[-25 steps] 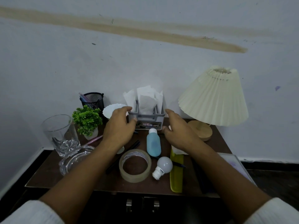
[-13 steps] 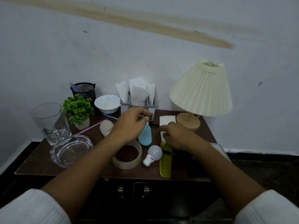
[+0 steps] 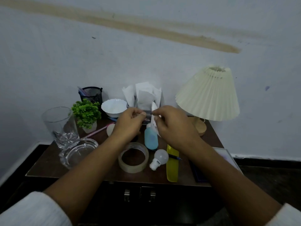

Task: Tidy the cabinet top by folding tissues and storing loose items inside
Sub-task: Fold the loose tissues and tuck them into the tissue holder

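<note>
Tape roll (image 3: 130, 168) left of bulb (image 3: 160, 156), bottle (image 3: 151, 139) behind both, lamp (image 3: 210, 97) far right.

Right hand (image 3: 175, 126) pinches a tissue (image 3: 154, 123) beside left hand (image 3: 130, 123).

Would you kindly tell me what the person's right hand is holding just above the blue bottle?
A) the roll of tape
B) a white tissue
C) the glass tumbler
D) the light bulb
B: the right hand pinches a white tissue that hangs above the blue bottle, while the light bulb and tape roll lie untouched on the cabinet top.
</note>
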